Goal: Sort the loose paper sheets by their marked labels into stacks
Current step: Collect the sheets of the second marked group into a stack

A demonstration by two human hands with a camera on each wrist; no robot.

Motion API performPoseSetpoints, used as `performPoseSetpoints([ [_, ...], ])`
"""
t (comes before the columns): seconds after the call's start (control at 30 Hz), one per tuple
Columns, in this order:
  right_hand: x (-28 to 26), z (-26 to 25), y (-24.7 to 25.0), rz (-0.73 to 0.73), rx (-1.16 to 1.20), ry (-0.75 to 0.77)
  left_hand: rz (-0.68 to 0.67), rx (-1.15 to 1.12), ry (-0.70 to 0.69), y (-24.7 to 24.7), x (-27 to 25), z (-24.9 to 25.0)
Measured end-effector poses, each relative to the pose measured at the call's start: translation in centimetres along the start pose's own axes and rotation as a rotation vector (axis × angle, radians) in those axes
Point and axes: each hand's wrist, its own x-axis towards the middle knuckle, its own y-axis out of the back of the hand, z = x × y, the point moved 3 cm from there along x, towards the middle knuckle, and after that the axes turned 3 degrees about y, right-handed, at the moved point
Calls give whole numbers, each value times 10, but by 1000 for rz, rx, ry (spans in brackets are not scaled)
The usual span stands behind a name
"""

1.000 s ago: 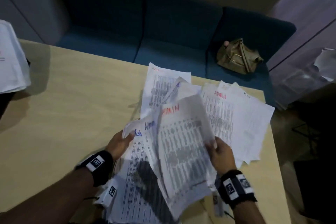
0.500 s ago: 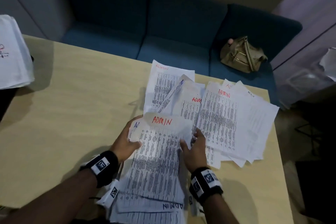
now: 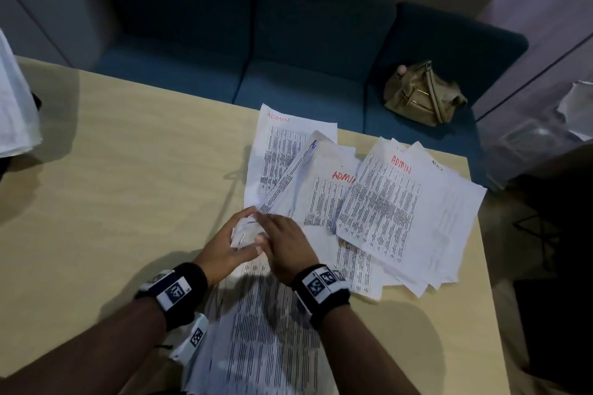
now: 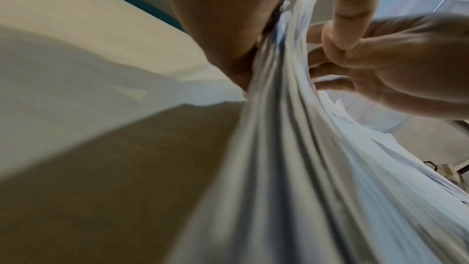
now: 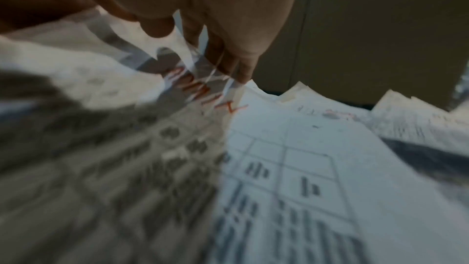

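A bundle of printed sheets (image 3: pixel 256 330) lies on the table in front of me, its far end raised between my hands. My left hand (image 3: pixel 247 231) grips that end, thumb on one side and fingers on the other; the left wrist view shows the hand (image 4: pixel 291 33) clamping several layered sheets (image 4: pixel 291 168). My right hand (image 3: pixel 276 234) is right beside it, and in the right wrist view that hand (image 5: pixel 198 51) pinches the top edges of sheets marked ADMIN in red (image 5: pixel 208 95). More loose ADMIN sheets (image 3: pixel 385 202) are fanned out to the right.
The pale wooden table (image 3: pixel 112 186) ends close behind and to the right of the fanned sheets. A tan bag (image 3: pixel 420 94) sits on the blue sofa (image 3: pixel 288 42) beyond. White paper (image 3: pixel 16 106) overhangs the table's left edge.
My right hand laid the raised ADMIN sheet down on the near bundle. Both hands then came together at the bundle's far end, which is now lifted and bunched.
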Motion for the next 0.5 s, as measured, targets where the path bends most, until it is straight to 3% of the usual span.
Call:
performPoseSetpoints([
  [0.1, -5, 29, 18, 168, 109, -149, 87, 125, 58, 3, 0, -8],
  [0.2, -36, 98, 59, 474, 52, -702, 18, 227, 170, 2, -7, -18],
  [0.3, -86, 154, 87, 541, 26, -1223, -29, 269, 185, 1, -14, -24],
  [0.37, -111, 170, 96, 510, 93, -1356, -38, 265, 178, 1, -15, -24],
  [0.5, -132, 188, 101, 395, 129, -1390, -38, 253, 168, -2, -14, -21],
])
